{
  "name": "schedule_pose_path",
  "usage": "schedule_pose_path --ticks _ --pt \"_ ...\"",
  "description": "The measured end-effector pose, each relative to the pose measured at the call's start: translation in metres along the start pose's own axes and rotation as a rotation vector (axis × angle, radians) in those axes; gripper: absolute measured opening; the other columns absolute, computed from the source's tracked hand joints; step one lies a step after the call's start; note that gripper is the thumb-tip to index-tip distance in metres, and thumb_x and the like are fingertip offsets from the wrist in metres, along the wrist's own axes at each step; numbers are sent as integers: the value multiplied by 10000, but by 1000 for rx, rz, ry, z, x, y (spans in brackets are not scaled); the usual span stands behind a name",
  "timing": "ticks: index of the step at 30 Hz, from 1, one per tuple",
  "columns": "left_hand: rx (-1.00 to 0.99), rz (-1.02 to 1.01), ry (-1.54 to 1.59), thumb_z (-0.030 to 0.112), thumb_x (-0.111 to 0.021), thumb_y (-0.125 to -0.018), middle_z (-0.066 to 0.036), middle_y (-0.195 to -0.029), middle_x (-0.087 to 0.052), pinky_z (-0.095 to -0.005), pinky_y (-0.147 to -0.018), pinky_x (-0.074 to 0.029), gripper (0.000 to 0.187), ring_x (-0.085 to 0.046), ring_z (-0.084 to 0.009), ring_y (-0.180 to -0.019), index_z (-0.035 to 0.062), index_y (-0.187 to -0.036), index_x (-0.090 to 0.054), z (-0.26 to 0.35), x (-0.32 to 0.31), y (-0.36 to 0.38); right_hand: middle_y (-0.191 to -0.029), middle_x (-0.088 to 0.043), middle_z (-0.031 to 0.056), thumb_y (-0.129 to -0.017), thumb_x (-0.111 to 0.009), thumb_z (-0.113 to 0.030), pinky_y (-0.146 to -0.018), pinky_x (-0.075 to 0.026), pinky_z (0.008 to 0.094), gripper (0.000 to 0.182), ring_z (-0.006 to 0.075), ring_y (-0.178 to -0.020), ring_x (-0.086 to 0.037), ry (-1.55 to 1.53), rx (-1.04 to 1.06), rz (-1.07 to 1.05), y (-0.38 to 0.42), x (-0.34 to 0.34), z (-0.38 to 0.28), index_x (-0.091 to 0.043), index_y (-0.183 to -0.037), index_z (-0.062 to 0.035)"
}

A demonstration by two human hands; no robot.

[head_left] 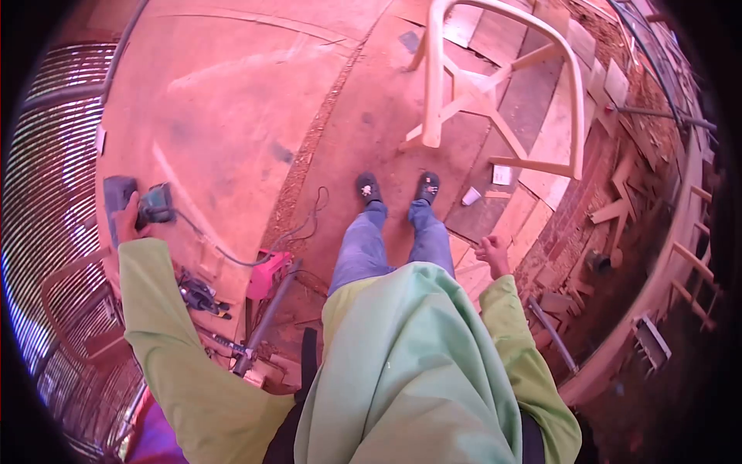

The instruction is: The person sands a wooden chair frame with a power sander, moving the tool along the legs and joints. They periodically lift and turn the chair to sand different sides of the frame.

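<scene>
At the far left, my left hand point(130, 218) is at a dark power tool point(118, 193) on the wooden work surface point(224, 93), its fingers curled at the tool's edge. A teal tool body point(157, 203) with a cord lies just right of those fingers. My right hand point(492, 254) hangs at my right side with its fingers curled in; anything inside them is too small to make out. Ahead of it, a pale wooden chair frame point(495, 85) stands on the floor.
A pink box point(269, 274) and a black tool point(199, 294) are near the left arm. Cords run across the floor by my feet. A white cup point(471, 196) lies near the chair frame. Wood scraps point(618, 201) are piled at right, beside a metal pipe point(553, 334).
</scene>
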State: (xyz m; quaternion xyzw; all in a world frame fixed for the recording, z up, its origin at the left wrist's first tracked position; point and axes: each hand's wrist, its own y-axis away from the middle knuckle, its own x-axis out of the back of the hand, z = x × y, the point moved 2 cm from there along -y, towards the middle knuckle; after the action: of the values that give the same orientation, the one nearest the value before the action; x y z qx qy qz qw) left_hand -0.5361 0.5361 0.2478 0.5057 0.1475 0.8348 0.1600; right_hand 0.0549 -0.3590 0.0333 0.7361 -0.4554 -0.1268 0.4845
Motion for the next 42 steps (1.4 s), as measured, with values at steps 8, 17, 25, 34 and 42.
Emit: schedule_pose_path --ticks 8,17,25,34,42 --pt "416 145 116 488 -871 -765 -173 -1300 -569 -466 -701 -587 987 -597 -306 -1101 14 -1459 -352 85 -36 36 -939 -650 130 -987 -684 -223 -544 -612 361 298 232 -673 -716 18 -319 25 70 -17 87 -573 -1143 6" --pt "-359 320 13 288 -823 -897 -142 -1261 -551 -362 -978 -471 687 -557 -247 -1140 65 -1407 -421 278 -31 202 -903 -651 98 -979 -686 -209 -515 -579 315 259 196 -633 -696 2 -157 51 21 21 68 -583 -1106 -8" --pt "-884 0 -189 74 -828 -841 -81 -1117 -532 -275 -809 -514 667 -587 -139 -951 75 -1356 -406 440 -189 376 -963 -659 94 -1026 -647 -216 -591 -573 289 285 171 -714 -701 -3 62 2 -3 38 -2 -574 -1187 7" --pt "-882 -275 -151 207 -819 -761 -185 -1180 -537 -505 -867 -554 690 -651 -365 -1027 60 -1332 -461 471 -443 363 -959 -653 98 -1016 -669 -253 -602 -594 309 280 181 -730 -706 -118 -65 78 22 111 74 -585 -1142 -18" --pt "-740 -156 -433 356 -798 -754 -194 -1212 -540 -541 -852 -562 742 -671 -443 -1025 115 -1375 -471 487 -545 336 -915 -642 87 -1002 -664 -215 -552 -596 322 216 207 -659 -696 -227 -297 169 49 152 181 -582 -1100 -41"
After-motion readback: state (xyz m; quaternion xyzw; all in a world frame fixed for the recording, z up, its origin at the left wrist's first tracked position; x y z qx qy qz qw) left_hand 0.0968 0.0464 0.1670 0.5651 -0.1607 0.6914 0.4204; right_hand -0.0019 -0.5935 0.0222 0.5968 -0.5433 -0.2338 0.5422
